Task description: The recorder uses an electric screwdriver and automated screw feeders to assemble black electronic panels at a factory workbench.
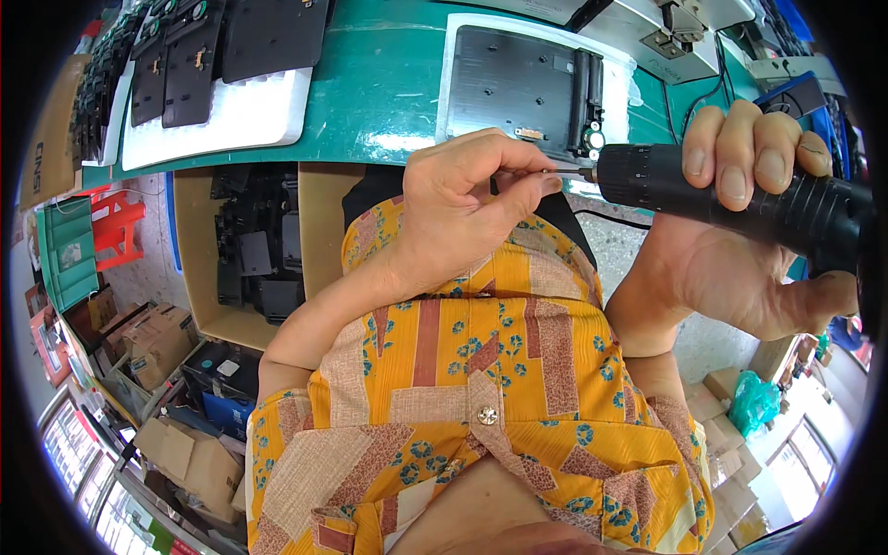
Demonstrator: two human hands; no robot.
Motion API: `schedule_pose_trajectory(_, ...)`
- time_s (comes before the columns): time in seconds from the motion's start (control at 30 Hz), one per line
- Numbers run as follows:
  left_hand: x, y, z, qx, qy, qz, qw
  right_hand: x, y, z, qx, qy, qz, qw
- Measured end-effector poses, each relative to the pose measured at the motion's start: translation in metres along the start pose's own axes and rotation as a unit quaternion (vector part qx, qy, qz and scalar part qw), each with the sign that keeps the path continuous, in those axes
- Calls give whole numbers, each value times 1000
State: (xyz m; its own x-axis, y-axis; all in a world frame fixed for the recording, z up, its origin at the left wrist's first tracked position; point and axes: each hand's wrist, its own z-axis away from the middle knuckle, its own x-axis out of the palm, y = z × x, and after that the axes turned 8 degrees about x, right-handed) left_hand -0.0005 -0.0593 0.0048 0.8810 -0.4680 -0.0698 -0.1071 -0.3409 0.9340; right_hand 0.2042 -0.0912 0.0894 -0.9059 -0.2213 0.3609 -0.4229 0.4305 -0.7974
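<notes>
My right hand [740, 203] is wrapped round a black electric screwdriver [647, 174], held level with its thin bit [575, 172] pointing left. At the tip of that bit, the thumb and forefinger of my left hand [476, 180] are pinched together. Whatever sits between those fingertips is too small to make out. Just beyond my hands, a flat black plastic panel [509, 88] with a roller-like bar and small white gears along its right side lies on a white foam tray [451, 69].
More black panels [190, 79] rest on a white tray [222, 120] at the left of the green table [379, 74]. Below the table edge stands a cardboard box [208, 319] of black parts. Pale metal equipment [638, 37] and cables stand at the back right.
</notes>
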Motion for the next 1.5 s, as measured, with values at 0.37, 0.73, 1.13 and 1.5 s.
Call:
schedule_pose_trajectory(0.37, -5, -8, 6, 49, 8, -15, 999, 17, 5, 0, -3, 19, 37, 999)
schedule_pose_trajectory(0.73, -7, -14, 6, 121, 3, -72, 990, 17, 19, -1, 4, -30, 6, 1000)
schedule_pose_trajectory(1.13, -25, -43, 7, 329, 5, -360, 873, -15, 19, -13, 34, -52, 63, 996)
schedule_pose_trajectory(1.5, -24, -46, 9, 297, 6, -331, 896, -21, 24, -26, 87, -111, 91, 986)
